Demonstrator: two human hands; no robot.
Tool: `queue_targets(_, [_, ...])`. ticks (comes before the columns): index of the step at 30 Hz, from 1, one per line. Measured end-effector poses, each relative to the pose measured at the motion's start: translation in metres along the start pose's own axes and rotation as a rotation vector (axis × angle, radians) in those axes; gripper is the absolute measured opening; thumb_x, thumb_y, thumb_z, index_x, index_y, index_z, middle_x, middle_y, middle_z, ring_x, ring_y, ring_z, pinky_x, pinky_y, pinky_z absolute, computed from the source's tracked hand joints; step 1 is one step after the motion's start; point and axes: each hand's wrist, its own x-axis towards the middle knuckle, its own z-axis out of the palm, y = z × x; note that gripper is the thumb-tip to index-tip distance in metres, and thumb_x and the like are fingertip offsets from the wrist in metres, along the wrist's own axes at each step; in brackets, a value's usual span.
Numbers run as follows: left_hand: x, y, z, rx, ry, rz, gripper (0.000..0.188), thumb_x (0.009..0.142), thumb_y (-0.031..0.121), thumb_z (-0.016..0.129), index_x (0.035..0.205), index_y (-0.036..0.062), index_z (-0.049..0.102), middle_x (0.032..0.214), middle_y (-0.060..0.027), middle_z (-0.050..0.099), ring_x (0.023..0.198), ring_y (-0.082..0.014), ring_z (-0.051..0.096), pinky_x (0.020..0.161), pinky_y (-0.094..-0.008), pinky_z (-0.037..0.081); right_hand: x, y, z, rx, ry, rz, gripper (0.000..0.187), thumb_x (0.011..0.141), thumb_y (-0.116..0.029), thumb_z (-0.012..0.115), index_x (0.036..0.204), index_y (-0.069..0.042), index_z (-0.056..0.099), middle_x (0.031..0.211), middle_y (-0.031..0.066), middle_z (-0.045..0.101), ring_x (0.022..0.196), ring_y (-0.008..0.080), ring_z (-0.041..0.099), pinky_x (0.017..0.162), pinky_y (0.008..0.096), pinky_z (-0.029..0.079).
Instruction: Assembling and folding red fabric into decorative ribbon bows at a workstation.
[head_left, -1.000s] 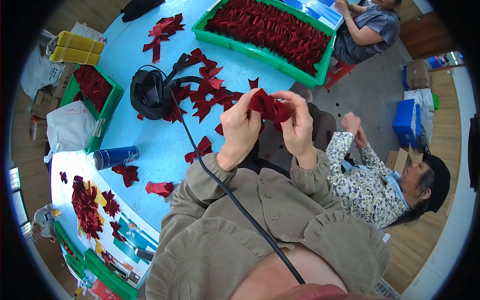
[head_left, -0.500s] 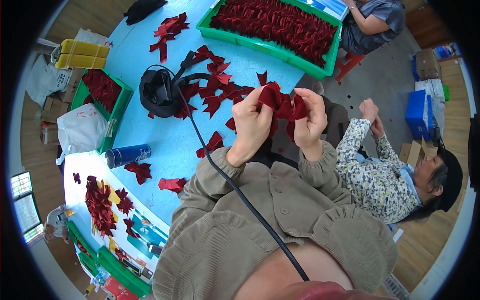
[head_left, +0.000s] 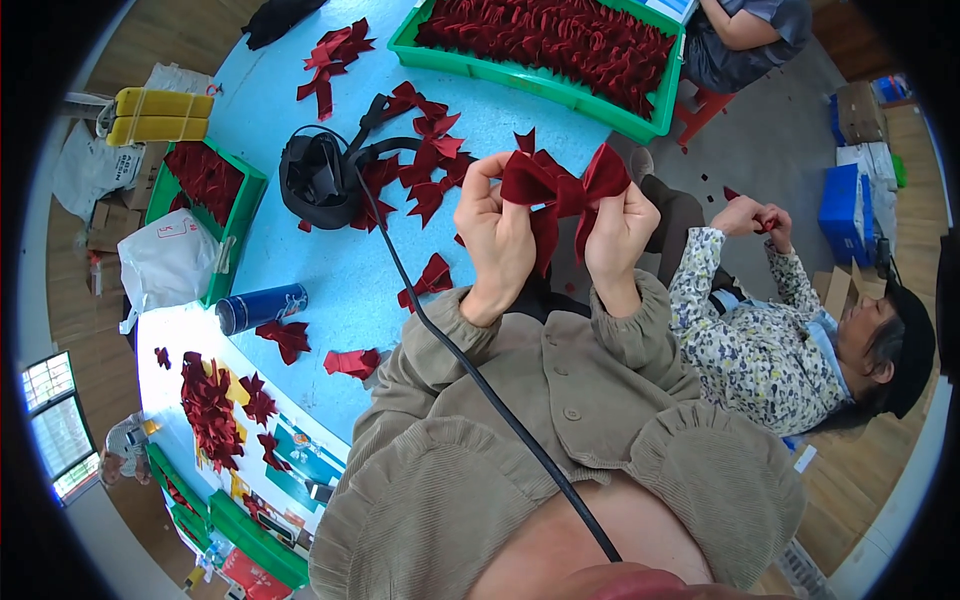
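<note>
A dark red velvet bow (head_left: 568, 192) is held up in front of me, its two loops spread and its tails hanging down. My left hand (head_left: 497, 230) pinches its left loop between thumb and fingers. On the other side, my right hand (head_left: 622, 232) grips the right loop the same way. The bow's knot faces me, between the hands. Several loose red bows (head_left: 428, 187) lie on the light blue table (head_left: 350, 268) beyond and left of my left hand; a single red bow (head_left: 431, 281) rests nearer my left sleeve.
A green crate (head_left: 520, 82) packed with red bows stands at the far side. Left are a black headset (head_left: 318, 180), a blue can (head_left: 262, 308), a white plastic bag (head_left: 170, 255) and another green crate (head_left: 232, 236). A black cable crosses my chest. A co-worker (head_left: 765, 345) sits at right.
The bow has turned to face me and opened out, with both loops and the tails now showing. The co-worker's hands at right have shifted and now hold a small red piece.
</note>
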Motion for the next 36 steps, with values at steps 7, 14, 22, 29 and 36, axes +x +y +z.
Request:
queue_targets(7, [0.005,-0.004,0.000,0.089,0.049,-0.022,0.011,0.086,0.009,0.053,0.085,-0.0018,0.053,0.060,0.0023,0.054,0.053,-0.0009,0.044,0.043,-0.0175,0.032,0.007,0.009,-0.006,-0.263,0.018,-0.086,0.021,0.089,-0.011,0.048,0.088,0.006,0.060,0.065,-0.0037,0.053,0.059,0.0007,0.042,0.050,0.0166,0.033])
queue_targets(14, [0.007,-0.015,-0.009,0.410,-0.036,0.086,0.027,0.085,0.011,0.053,0.061,-0.0018,0.048,0.048,-0.0034,0.039,0.047,-0.0040,0.032,0.040,-0.0247,0.027,0.006,0.012,-0.012,-0.317,-0.025,-0.109,0.022,0.088,-0.014,0.050,0.088,0.005,0.060,0.062,-0.0042,0.052,0.056,0.0011,0.040,0.047,0.0182,0.032])
queue_targets(22, [0.008,-0.015,-0.009,0.506,0.041,0.226,0.025,0.078,0.005,0.055,0.057,-0.0007,0.042,0.046,-0.0055,0.033,0.044,-0.0055,0.027,0.037,-0.0259,0.024,0.010,0.015,-0.016,-0.559,0.026,-0.239,0.020,0.086,-0.012,0.052,0.079,0.005,0.058,0.055,0.0002,0.053,0.051,0.0029,0.043,0.045,0.0201,0.034])
queue_targets(29, [0.010,-0.024,-0.014,0.661,0.031,0.419,0.025,0.074,0.000,0.055,0.054,0.0021,0.040,0.045,-0.0094,0.034,0.036,-0.0141,0.030,0.035,-0.0277,0.024,0.016,0.012,-0.021,-0.654,0.057,-0.343,0.017,0.084,-0.011,0.054,0.074,0.003,0.057,0.053,0.0039,0.053,0.047,0.0062,0.045,0.045,0.0209,0.036])
queue_targets(36, [0.013,-0.019,-0.013,0.734,0.068,0.615,0.020,0.074,-0.001,0.054,0.057,0.0039,0.045,0.045,-0.0096,0.037,0.035,-0.0211,0.035,0.035,-0.0286,0.026,0.018,0.002,-0.018,-0.666,0.016,-0.297,0.017,0.085,-0.012,0.053,0.077,0.002,0.058,0.051,0.0010,0.050,0.047,0.0050,0.042,0.042,0.0227,0.034])
